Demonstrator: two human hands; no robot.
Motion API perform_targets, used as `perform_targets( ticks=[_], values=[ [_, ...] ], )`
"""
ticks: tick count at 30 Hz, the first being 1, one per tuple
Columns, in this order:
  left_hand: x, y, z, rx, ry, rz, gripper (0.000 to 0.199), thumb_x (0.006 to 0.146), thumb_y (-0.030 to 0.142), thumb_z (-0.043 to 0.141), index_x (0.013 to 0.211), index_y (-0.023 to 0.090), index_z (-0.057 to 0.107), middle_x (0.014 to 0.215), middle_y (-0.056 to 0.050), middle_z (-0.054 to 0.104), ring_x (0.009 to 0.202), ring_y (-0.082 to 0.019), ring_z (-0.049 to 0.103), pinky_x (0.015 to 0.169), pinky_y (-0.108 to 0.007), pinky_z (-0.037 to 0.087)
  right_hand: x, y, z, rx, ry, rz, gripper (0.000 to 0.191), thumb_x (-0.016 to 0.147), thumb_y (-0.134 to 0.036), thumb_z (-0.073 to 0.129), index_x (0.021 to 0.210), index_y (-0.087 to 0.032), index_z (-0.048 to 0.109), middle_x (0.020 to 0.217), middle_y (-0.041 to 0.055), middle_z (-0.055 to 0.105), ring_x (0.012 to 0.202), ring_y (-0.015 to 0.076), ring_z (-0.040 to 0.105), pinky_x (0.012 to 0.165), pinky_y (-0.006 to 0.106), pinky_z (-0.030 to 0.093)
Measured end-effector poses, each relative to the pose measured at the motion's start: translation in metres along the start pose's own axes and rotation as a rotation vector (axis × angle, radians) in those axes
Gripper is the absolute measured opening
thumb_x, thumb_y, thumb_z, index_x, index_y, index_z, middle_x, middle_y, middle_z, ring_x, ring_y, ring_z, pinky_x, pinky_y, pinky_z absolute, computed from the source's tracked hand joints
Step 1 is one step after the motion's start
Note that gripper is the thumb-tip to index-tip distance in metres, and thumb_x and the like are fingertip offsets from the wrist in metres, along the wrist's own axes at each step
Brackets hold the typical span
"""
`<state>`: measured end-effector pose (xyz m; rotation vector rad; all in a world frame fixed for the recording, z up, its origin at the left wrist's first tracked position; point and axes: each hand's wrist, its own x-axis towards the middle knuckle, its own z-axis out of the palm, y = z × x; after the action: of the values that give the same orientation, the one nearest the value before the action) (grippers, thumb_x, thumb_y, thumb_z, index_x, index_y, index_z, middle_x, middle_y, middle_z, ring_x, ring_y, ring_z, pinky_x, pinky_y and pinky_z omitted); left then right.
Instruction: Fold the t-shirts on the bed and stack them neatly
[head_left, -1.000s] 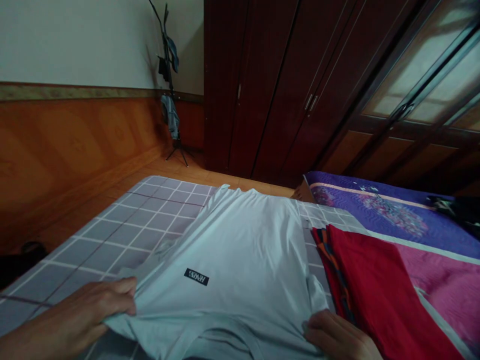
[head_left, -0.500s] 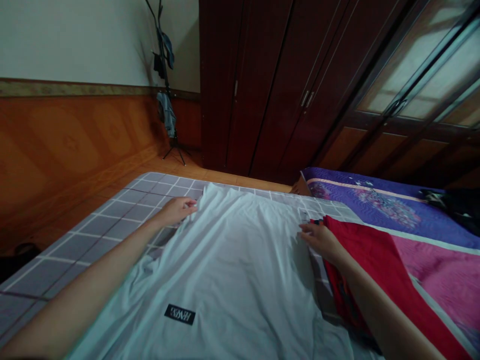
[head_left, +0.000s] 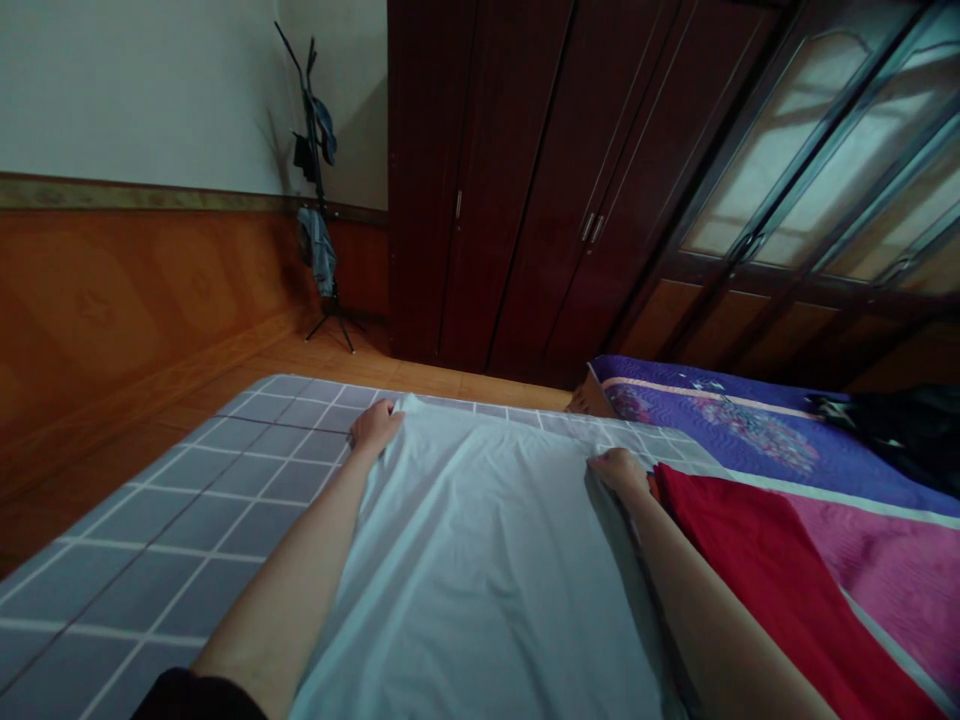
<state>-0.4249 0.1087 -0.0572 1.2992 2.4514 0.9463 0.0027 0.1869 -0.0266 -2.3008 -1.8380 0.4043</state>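
A white T-shirt (head_left: 480,540) lies stretched out before me on the grey checked bedspread (head_left: 187,500). My left hand (head_left: 376,428) is closed on its far left corner. At the far right corner, my right hand (head_left: 621,470) pinches the shirt's edge. The fabric between them is fairly flat, with soft creases running towards me. The near end of the shirt runs out of view at the bottom. Beside my right forearm lies a red garment (head_left: 765,550), partly covered by the arm.
Right of the checked bedspread is a purple and pink quilt (head_left: 757,410) with a dark cloth (head_left: 900,435) on it. A dark red wardrobe (head_left: 517,200) stands beyond the bed. A coat rack (head_left: 311,150) holds hats and clothing in the corner.
Both hands have closed on the shirt's far corners, where the fingers were looser before. The shirt looks straighter, and its black label has gone out of view. My view has tilted slightly up.
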Motion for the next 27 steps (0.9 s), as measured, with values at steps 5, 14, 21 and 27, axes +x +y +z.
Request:
perform_targets(
  ticks=[5, 14, 21, 27],
  values=[
    [0.018, -0.021, -0.001, -0.15, 0.083, 0.006, 0.026, 0.081, 0.041, 0.046, 0.087, 0.019, 0.058, 0.085, -0.006, 0.067, 0.08, -0.023, 0.063, 0.066, -0.028, 0.045, 0.014, -0.007, 0.004, 0.172, 0.019, -0.019, 0.028, 0.09, -0.036, 0.055, 0.109, -0.015, 0.059, 0.11, 0.0063, 0.06, 0.095, 0.0193, 0.059, 0.081, 0.04, 0.05],
    [0.03, -0.032, -0.003, -0.39, 0.21, 0.014, 0.028, 0.077, 0.03, 0.049, 0.102, 0.017, 0.052, 0.093, -0.006, 0.066, 0.082, -0.02, 0.064, 0.07, -0.027, 0.048, 0.05, -0.049, 0.012, 0.67, -0.086, -0.159, 0.03, 0.09, -0.035, 0.055, 0.114, -0.016, 0.056, 0.11, 0.0065, 0.059, 0.091, 0.018, 0.06, 0.077, 0.037, 0.052],
    [0.035, -0.031, 0.003, -0.436, 0.138, 0.038, 0.054, 0.065, 0.031, 0.063, 0.116, 0.018, 0.053, 0.091, -0.005, 0.068, 0.083, -0.022, 0.064, 0.074, -0.029, 0.049, 0.06, -0.047, 0.034, 0.959, -0.161, -0.227, 0.021, 0.082, -0.026, 0.063, 0.099, -0.013, 0.062, 0.082, 0.0025, 0.066, 0.067, 0.013, 0.062, 0.063, 0.027, 0.052],
    [0.053, -0.018, -0.006, -0.472, 0.061, 0.087, 0.052, 0.063, 0.032, 0.057, 0.112, 0.015, 0.061, 0.09, -0.006, 0.07, 0.075, -0.021, 0.066, 0.066, -0.029, 0.051, 0.08, -0.047, 0.03, 1.109, -0.003, -0.274, 0.043, 0.061, -0.021, 0.066, 0.104, -0.015, 0.064, 0.068, 0.0, 0.067, 0.058, 0.0138, 0.061, 0.055, 0.024, 0.048]
  ],
)
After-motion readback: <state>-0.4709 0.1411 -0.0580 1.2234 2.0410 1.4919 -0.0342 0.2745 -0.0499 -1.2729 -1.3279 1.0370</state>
